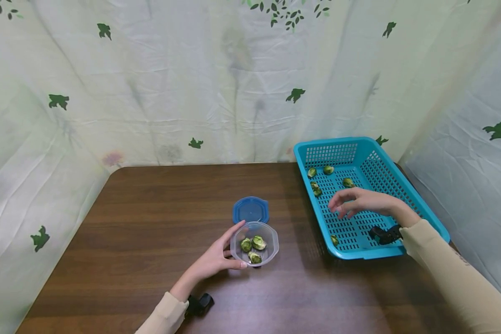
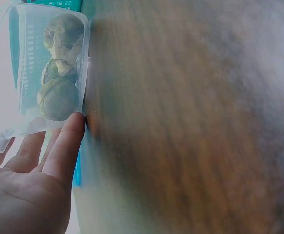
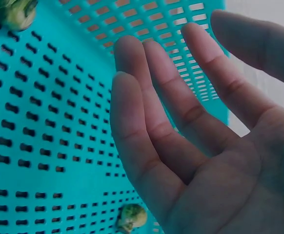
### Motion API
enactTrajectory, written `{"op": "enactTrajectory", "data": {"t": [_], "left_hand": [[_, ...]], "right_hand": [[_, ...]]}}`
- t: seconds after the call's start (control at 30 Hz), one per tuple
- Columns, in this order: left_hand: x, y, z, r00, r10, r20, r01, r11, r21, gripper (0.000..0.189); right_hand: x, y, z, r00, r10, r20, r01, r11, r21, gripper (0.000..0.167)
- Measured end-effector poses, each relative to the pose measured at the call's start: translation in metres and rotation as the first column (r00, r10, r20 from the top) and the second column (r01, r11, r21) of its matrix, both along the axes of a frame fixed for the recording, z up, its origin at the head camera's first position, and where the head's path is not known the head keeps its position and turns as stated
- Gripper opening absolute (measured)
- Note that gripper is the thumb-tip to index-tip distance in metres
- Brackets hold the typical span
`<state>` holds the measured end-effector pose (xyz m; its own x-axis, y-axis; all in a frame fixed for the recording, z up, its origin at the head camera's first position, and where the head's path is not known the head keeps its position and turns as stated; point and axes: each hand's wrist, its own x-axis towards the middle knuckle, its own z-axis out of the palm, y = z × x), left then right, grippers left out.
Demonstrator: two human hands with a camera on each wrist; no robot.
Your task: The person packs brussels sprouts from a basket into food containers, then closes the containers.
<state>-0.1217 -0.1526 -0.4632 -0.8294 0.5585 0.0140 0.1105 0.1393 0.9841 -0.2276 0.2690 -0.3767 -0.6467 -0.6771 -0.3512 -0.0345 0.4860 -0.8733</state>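
Three Brussels sprouts (image 1: pixel 258 242) lie in a clear plastic container (image 1: pixel 271 257) on the table. My left hand (image 1: pixel 217 256) holds the container from its left side, thumb at the near rim and index finger at the far rim. In the left wrist view the sprouts (image 2: pixel 58 99) show through the container's wall (image 2: pixel 30 112), with fingertips against it. Over the blue plastic basket (image 1: pixel 417 208), my right hand (image 1: pixel 361 202) hovers with fingers loosely bent and nothing in them. Several more sprouts (image 1: pixel 348 182) lie in the basket, mostly toward its far left; one sprout (image 3: pixel 132 217) shows below the fingers in the right wrist view.
A blue lid (image 1: pixel 251 209) lies just behind the container on the brown wooden table (image 1: pixel 171 199). The basket stands at the table's right edge. White curtains (image 1: pixel 171 83) with leaf prints hang behind the table and at both sides.
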Motion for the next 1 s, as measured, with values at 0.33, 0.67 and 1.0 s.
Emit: {"op": "enactTrajectory", "data": {"t": [0.33, 0.67, 1.0], "left_hand": [[0.0, 0.0, -0.001, 1.0, 0.0, 0.014, 0.0, 1.0, 0.004, 0.095], [-0.001, 0.0, 0.0, 1.0, -0.001, 0.018, 0.001, 1.0, -0.006, 0.095], [-0.001, -0.001, 0.0, 1.0, 0.005, 0.023, -0.004, 1.0, -0.01, 0.095]], "right_hand": [[-0.004, -0.004, -0.01, 0.996, 0.061, 0.058, -0.063, 0.998, 0.028, 0.029], [-0.006, -0.007, -0.019, 0.987, 0.117, 0.107, -0.125, 0.99, 0.067, 0.028], [-0.003, -0.012, -0.023, 0.966, 0.13, 0.223, -0.16, 0.98, 0.119, 0.021]]}}
